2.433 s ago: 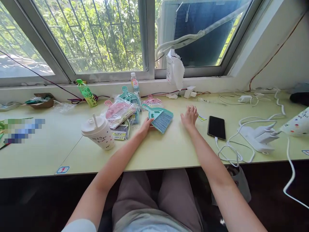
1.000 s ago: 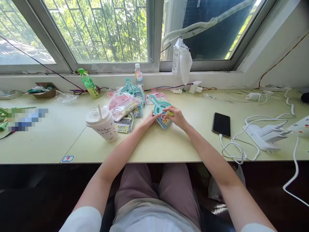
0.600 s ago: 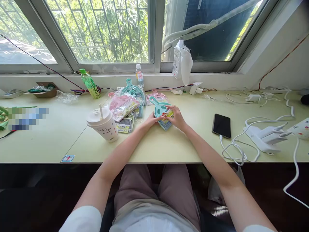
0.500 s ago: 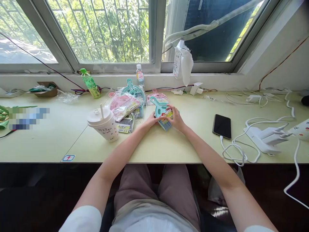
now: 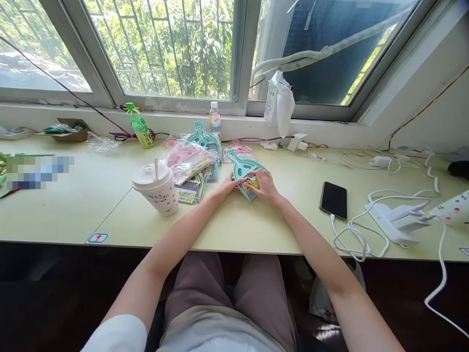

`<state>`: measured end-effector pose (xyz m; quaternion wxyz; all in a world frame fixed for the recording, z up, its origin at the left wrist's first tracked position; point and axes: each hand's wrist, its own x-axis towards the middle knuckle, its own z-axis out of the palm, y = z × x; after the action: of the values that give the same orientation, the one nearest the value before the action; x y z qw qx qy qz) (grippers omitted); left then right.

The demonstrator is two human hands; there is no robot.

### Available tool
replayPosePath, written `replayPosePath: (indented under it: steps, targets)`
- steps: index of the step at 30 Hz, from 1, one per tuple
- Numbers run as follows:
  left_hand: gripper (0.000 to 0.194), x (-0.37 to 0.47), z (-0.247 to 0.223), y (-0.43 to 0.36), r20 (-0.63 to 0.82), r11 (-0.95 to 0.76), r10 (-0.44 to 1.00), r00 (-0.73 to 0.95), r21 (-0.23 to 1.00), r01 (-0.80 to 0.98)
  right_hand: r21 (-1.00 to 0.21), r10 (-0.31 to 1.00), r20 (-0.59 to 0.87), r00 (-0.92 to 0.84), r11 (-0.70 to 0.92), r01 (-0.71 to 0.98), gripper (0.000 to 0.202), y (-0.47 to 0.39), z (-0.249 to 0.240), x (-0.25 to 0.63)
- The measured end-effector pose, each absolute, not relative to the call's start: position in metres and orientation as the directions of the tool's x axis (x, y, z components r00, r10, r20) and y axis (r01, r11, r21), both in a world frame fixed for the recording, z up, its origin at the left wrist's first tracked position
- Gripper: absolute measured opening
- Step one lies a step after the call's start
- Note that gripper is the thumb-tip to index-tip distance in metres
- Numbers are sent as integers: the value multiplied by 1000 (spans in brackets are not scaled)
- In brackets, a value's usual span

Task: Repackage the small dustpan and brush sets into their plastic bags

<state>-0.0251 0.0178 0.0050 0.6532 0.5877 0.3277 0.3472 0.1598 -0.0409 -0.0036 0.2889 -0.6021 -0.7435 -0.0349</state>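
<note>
A teal mini dustpan set (image 5: 240,168), with a handle with a hole and a yellow and red label, lies on the table between my two hands. My left hand (image 5: 227,187) grips its lower left side, thumb stretched over the label. My right hand (image 5: 266,187) lies over its right side, fingers bent onto the face and label. Just behind it lies a pink set (image 5: 239,149). To the left is a pile of similar sets in clear wrappers: a pink one (image 5: 188,161), a teal one (image 5: 203,137) and a grey one (image 5: 189,189).
A lidded white cup (image 5: 156,188) with a straw stands left of my left forearm. A green bottle (image 5: 140,126) and a clear bottle (image 5: 215,120) stand near the window. On the right are a phone (image 5: 333,200) on a cable and a white power strip (image 5: 390,225).
The teal set has turned slightly and lies flatter. My right fingers have come down lower over its face. The camera view has tilted a little.
</note>
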Motion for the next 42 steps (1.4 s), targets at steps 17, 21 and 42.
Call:
replayPosePath:
  steps: [17,21,42]
  targets:
    - [41,-21,-3,33,-106,250,896,430,922,-296,-414,747,592,303,-40,909,65,-36,-3,184]
    - [48,-20,-7,35,-88,244,890,446,921,-305,-535,846,393,360,-108,838,67,-36,2,182]
    - [22,-40,-4,45,-88,269,835,543,927,-263,-542,862,491,129,186,819,55,-20,-17,176]
